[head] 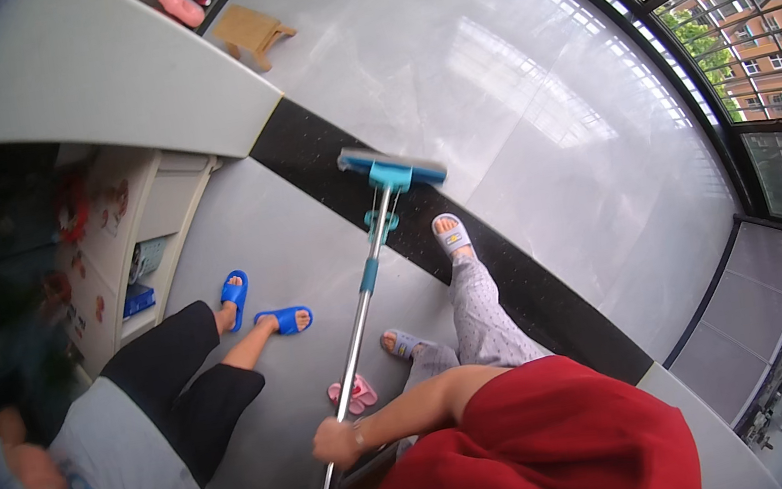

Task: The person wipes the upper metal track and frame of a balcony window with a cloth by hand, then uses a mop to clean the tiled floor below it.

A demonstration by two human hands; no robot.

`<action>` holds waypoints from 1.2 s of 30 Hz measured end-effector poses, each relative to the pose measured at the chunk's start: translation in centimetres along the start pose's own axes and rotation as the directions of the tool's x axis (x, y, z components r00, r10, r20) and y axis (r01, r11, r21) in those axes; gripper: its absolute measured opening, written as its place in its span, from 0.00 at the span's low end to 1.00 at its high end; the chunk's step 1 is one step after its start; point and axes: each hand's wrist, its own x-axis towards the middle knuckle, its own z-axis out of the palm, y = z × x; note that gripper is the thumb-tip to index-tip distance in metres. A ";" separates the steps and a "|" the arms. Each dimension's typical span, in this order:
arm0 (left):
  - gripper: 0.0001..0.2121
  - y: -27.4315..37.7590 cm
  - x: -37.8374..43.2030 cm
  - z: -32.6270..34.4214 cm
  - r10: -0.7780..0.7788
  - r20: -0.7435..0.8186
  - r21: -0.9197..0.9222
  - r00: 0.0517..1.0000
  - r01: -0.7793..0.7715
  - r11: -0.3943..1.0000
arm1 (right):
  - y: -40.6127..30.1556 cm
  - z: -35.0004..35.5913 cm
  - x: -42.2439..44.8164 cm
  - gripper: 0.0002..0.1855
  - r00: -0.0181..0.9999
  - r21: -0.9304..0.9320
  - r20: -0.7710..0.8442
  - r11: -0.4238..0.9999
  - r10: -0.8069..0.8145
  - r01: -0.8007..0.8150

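My right hand (337, 442) is closed around the metal pole (356, 341) of a sponge mop. The pole slants up to the mop's turquoise head (392, 172), whose blue and grey sponge lies across a black stone floor strip (339, 153). A turquoise squeeze part sits on the pole just below the head. My left hand is out of view; the pole's lower end runs out at the bottom edge. My slippered right foot (452, 235) stands on the black strip near the mop head, and my other foot (402, 341) is on the grey floor.
A person in a grey shirt (120, 459) and blue slippers stands at left beside a cabinet (176, 178). Pink slippers (354, 394) lie near the pole. A white wall (131, 78) ends at the strip; beyond it stands a small wooden stool (249, 30). Barred windows (731, 34) line the right.
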 end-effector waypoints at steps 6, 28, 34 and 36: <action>0.14 0.4 -6.6 -3.2 -0.151 -0.064 -0.147 0.986 0.140 0.979 | -7.8 1.0 3.0 0.11 0.939 0.055 0.100 0.944 -0.330 0.326; 0.16 54.1 23.5 17.0 0.587 -0.067 -0.666 0.807 -0.474 0.576 | 48.4 -34.7 -18.1 0.19 0.628 -0.689 -0.450 0.200 0.635 -0.696; 0.18 23.8 15.2 16.4 0.405 0.066 -0.383 0.912 -0.352 0.854 | 31.9 -10.7 -8.8 0.13 0.892 -0.729 0.154 0.658 0.426 -0.189; 0.19 8.8 11.6 15.4 0.255 0.062 -0.417 0.965 -0.207 0.885 | 20.4 -6.2 -4.4 0.11 0.910 -0.388 0.264 0.899 0.320 -0.204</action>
